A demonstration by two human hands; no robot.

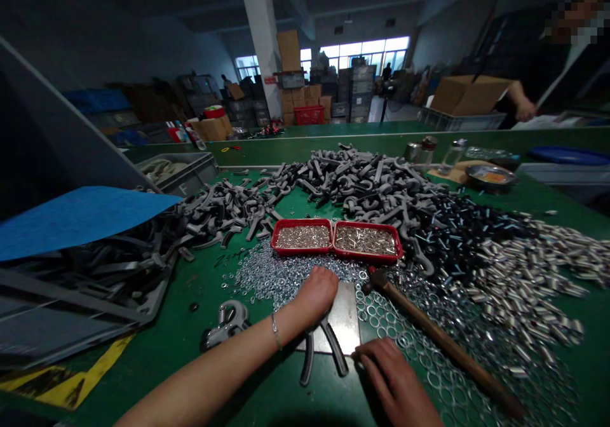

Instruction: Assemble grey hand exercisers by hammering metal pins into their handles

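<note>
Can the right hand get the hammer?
Probably yes: the right hand is near the hammer's wooden handle, and only low-lying metal rings seem to be between them.

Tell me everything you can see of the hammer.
The hammer has a dark, metal-looking head and a long brown handle that looks wooden. It lies diagonally among loose silvery rings, head just below the right-hand red tray, handle running toward the picture's bottom right. Whether the head touches the tray is unclear. Neither the left hand nor the right hand touches it; the right is left of the handle.
</note>
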